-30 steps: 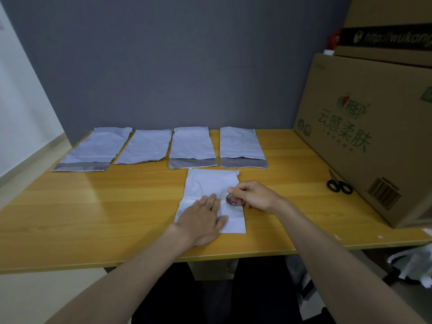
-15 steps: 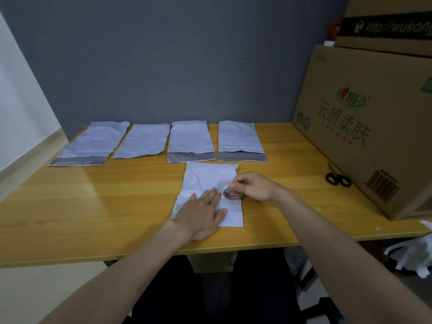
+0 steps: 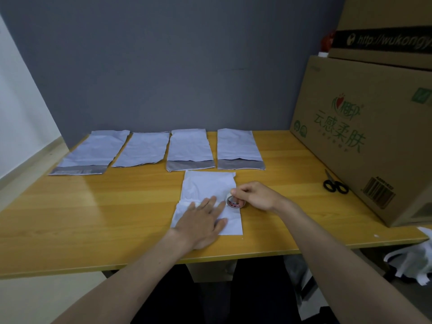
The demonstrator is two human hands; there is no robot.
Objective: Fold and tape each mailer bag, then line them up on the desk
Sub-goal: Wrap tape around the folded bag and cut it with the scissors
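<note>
Our left hand (image 3: 203,219) lies flat, fingers straight, pinning the thin, limp white plastic mailer bag (image 3: 210,187); right hand (image 3: 253,195) pinches the small tape roll (image 3: 235,202).

The left hand (image 3: 203,220) covers the lower middle of the folded mailer bag (image 3: 208,188), hiding its fold line there. The right hand (image 3: 253,195) hides part of the tape roll (image 3: 234,202), whose label is unreadable. The stacked cardboard boxes (image 3: 364,127) run past the right edge.

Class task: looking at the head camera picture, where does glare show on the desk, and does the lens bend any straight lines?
Head view: a pale sheen lies on the desk at left; the desk's front edge bows, wide-angle distortion.
</note>
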